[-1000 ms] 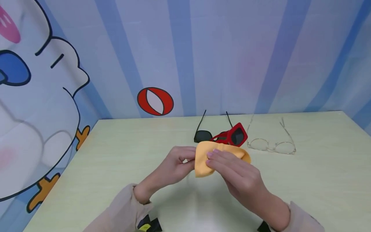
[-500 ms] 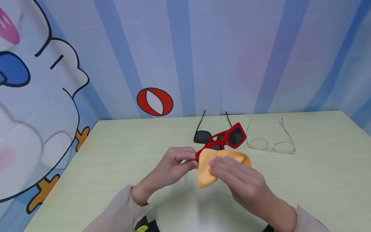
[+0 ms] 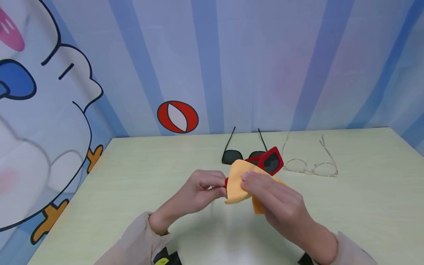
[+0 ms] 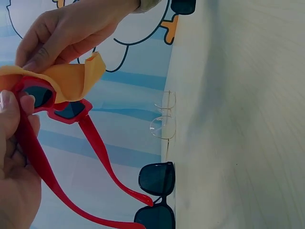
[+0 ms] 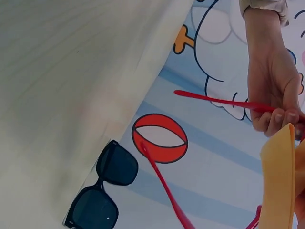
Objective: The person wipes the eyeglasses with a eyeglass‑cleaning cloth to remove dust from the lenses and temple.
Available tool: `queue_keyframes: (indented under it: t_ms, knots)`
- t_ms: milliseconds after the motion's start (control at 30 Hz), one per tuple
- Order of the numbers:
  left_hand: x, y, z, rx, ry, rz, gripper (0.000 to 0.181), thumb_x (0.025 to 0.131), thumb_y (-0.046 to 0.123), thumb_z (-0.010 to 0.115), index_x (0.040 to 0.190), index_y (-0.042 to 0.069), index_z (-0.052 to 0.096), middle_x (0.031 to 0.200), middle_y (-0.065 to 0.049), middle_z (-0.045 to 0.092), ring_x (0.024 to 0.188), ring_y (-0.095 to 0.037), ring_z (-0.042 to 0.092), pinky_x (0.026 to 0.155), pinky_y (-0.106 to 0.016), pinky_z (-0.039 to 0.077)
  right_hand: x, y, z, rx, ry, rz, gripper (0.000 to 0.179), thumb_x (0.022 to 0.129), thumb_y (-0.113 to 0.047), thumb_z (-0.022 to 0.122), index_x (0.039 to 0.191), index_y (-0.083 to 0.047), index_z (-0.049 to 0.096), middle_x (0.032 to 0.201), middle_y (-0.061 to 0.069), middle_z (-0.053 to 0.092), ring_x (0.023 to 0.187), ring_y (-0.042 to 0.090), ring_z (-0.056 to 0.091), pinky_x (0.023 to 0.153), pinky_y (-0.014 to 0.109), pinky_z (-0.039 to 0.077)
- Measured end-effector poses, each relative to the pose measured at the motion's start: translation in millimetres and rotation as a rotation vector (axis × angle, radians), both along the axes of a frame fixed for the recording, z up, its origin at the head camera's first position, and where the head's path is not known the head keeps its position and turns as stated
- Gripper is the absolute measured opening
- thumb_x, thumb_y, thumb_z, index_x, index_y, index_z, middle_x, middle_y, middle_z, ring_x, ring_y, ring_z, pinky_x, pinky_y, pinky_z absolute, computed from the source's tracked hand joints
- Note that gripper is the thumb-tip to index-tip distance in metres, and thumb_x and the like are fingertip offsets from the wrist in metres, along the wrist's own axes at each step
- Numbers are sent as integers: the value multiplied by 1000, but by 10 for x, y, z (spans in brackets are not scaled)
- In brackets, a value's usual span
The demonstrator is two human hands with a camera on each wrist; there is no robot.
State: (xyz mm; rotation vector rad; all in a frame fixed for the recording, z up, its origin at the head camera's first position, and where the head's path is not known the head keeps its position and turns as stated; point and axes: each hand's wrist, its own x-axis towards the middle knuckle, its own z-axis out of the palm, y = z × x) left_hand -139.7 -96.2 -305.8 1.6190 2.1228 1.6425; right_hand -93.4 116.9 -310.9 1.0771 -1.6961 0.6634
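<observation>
At the far left, a rounded white cartoon figure (image 3: 36, 125) with a thick dark outline is printed on the wall covering (image 3: 238, 66), which is marked with broad stripes in two shades of blue. The table (image 3: 149, 163) below is surfaced in a smooth, pale material with faint grain. A loose, creased beige sleeve (image 3: 135, 237) is worn on the left arm. A red and white oval motif (image 3: 177, 116) is printed just above the table's back edge.

By the left hand (image 3: 195, 191), the outer end of the red sunglasses (image 3: 272, 162) is pinched between fingers and thumb. The red sunglasses are held tilted above the table; thick angular rims, dark lenses and spread, curved temples are shown. On the table beyond, black sunglasses (image 3: 232, 157) with squarish dark lenses are placed, slim temples extended toward the wall covering.

The left part of the red frame is covered by a soft, folded orange cloth (image 3: 237, 184), whose lower edges hang free. The cloth is clamped between the thumb and fingers of the right hand (image 3: 283, 202), the fingers being laid together across its upper face. Farther right, wire-rimmed glasses (image 3: 309, 171) with thin pale rims and rounded clear lenses are rested on the table, temples unfolded.
</observation>
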Motion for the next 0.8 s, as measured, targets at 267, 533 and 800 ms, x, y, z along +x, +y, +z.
queue_keyframes:
  t_ms: [267, 533, 800]
  knots:
    - [-5, 6, -5, 26, 46, 57, 13, 85, -11, 58, 94, -8, 67, 86, -14, 66, 73, -16, 55, 63, -28, 52, 18, -86, 50, 37, 14, 97, 21, 97, -8, 49, 99, 2, 68, 98, 12, 69, 93, 23, 66, 87, 30, 49]
    - [12, -52, -14, 65, -49, 40, 14, 85, -1, 62, 94, -11, 66, 81, -16, 62, 70, -18, 53, 58, -28, 51, 56, -31, 58, 81, 25, 141, 22, 97, -5, 47, 99, 1, 67, 96, 12, 69, 90, 22, 66, 88, 31, 48]
    - [32, -85, -4, 47, -79, 11, 32, 89, 21, 59, 93, -10, 66, 81, -16, 63, 72, -18, 57, 62, -30, 53, 51, 114, 29, 93, -22, 70, 25, 98, -12, 46, 100, 1, 67, 97, 10, 69, 91, 22, 66, 88, 28, 47]
